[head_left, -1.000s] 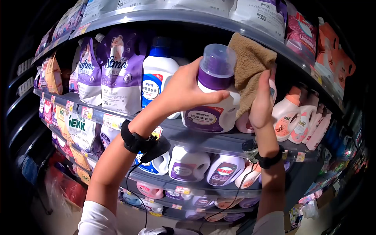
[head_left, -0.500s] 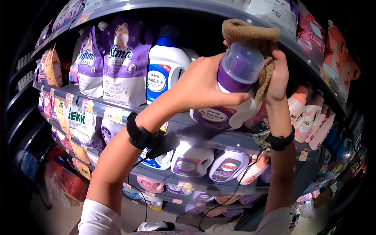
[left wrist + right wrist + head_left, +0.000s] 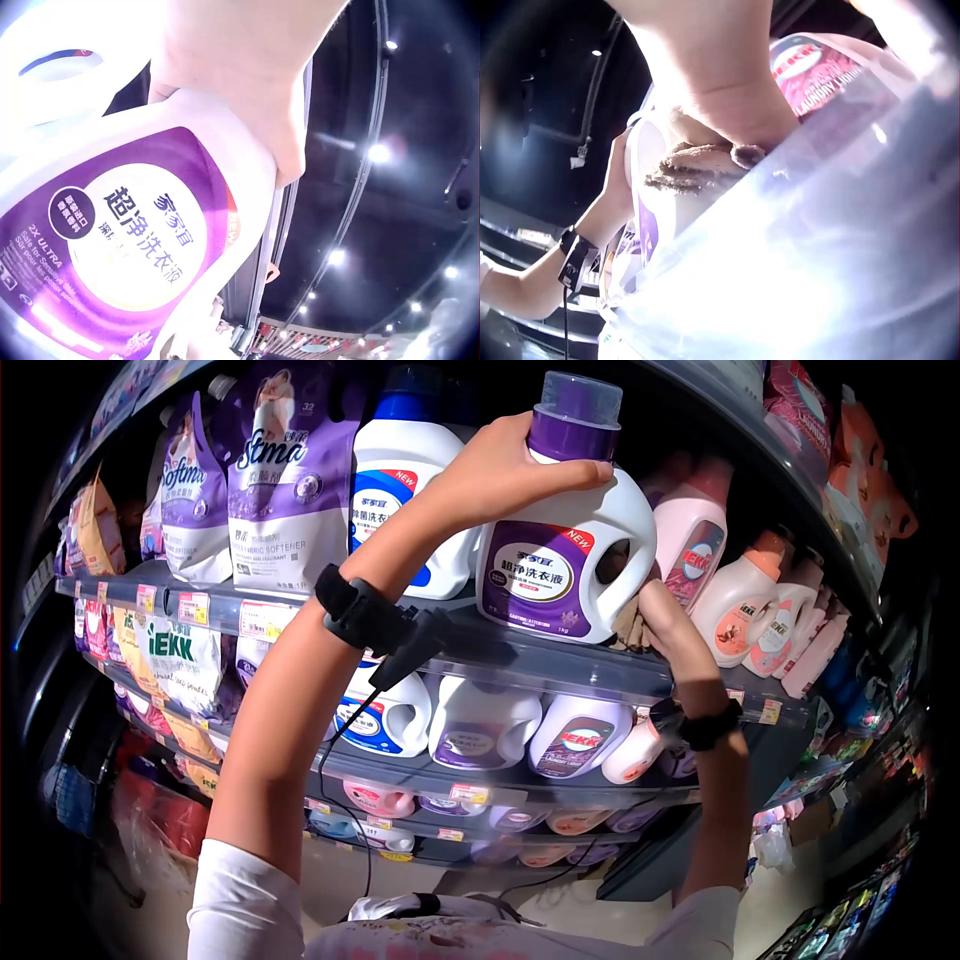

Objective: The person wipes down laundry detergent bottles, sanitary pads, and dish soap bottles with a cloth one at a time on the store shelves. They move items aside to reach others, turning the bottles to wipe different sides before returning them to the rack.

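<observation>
A white laundry detergent bottle (image 3: 540,575) with a purple label and purple, clear-topped cap (image 3: 575,410) stands upright at the shelf's front. My left hand (image 3: 510,468) grips it round the neck, thumb across the front just below the cap. My right hand (image 3: 666,610) reaches behind the bottle's handle side, its fingers mostly hidden. It holds a brown cloth (image 3: 694,166), bunched beneath the hand in the right wrist view and against the bottle's side. In the left wrist view the bottle's label (image 3: 142,240) faces the camera, with my hand over the shoulder.
Left of the bottle stand a blue-capped detergent bottle (image 3: 400,480) and purple softener pouches (image 3: 290,490). Pink bottles (image 3: 690,535) and an orange-capped bottle (image 3: 740,605) stand close on the right. The shelf edge (image 3: 560,670) runs in front, with more bottles below.
The cloth and my right hand have gone from beside the cap down to behind the bottle's handle side. The bottle, tilted before, now stands more upright. My left hand still holds its neck.
</observation>
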Tool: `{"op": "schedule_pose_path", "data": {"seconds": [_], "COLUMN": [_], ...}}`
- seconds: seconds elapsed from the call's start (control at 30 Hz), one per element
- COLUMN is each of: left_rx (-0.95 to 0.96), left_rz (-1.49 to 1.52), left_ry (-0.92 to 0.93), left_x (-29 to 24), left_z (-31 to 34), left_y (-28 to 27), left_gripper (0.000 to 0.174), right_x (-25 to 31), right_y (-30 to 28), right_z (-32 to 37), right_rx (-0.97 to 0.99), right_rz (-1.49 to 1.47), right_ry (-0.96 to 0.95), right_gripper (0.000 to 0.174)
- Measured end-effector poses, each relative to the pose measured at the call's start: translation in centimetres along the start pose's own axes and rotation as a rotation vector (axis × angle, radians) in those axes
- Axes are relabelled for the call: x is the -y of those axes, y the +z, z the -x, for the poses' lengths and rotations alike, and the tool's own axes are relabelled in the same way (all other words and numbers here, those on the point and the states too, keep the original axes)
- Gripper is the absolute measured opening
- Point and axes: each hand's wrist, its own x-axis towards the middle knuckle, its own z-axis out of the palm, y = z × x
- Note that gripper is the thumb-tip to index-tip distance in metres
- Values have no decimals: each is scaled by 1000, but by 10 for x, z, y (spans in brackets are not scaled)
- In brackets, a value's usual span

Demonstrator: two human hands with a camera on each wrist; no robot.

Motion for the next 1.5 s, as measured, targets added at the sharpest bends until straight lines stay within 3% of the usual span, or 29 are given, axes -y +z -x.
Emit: {"op": "schedule_pose_path", "data": {"seconds": [0.03,0.07,0.13,0.2,0.27,0.3,0.33,0.4,0.47,0.53,0.6,0.67,0.73,0.8,0.9,0.93,1.0,1.07,1.1,1.2,1.27,1.37,1.4,1.43,1.5], "left_rx": [-10,-24,-38,-26,-29,-38,-57,-70,-35,5,77,71,50,77,32,-38,-67,-194,-260,-466,-455,-469,-387,-371,-277], "left_rz": [-15,-24,0,15,-34,-33,-2,-26,23,27,65,84,79,51,-324,-391,-566,-733,-729,-734,-724,-572,-567,-559,-647], "left_ry": [12,24,20,28,31,84,105,68,28,2,-121,-110,-84,-87,-53,47,271,508,529,474,253,121,29,38,10], "left_x": [-1,-1,-2,-5,-5,4,9,19,19,19,21,29,29,31,29,27,19,12,8,18,32,48,43,47,46], "left_z": [-1,0,-1,0,-2,-8,-10,-13,-15,-18,-23,-28,-27,-28,-24,-17,-1,14,20,13,10,11,12,12,14], "left_y": [0,2,4,6,8,9,10,6,6,8,8,13,13,13,15,16,8,-10,-22,-62,-83,-91,-93,-94,-97], "left_gripper": [53,53,54,56,60,63,64,64,65,67,66,65,67,72,80,65,56,53,55,54,53,52,51,49,39], "right_x": [3,12,24,33,40,45,34,34,27,20,15,3,9,15,19,18,11,7,8,25,49,92,102,110,115], "right_y": [2,-1,5,13,37,66,72,78,82,83,86,82,82,88,89,89,88,84,84,95,113,147,156,166,177], "right_z": [3,17,32,40,54,62,56,47,43,47,54,59,66,72,71,69,65,59,56,42,19,-18,-32,-44,-77], "right_rx": [-10,-1,-111,-154,-294,-494,-495,-442,-479,-445,-355,-241,-43,-6,139,175,82,29,-43,-189,-344,-481,-502,-498,-364], "right_rz": [17,-113,-354,-363,785,1220,1314,1305,1343,1437,1504,1568,1622,1580,1570,1608,1567,1566,1531,1445,1229,1180,1175,1149,965], "right_ry": [-111,-2,-104,-153,-707,-753,-861,-641,-558,-512,-635,-642,-565,-554,-689,-650,-746,-773,-850,-714,-857,-888,-940,-860,-875], "right_gripper": [38,39,39,42,48,58,71,71,67,64,59,42,38,33,32,32,19,20,22,45,53,52,51,50,36]}}
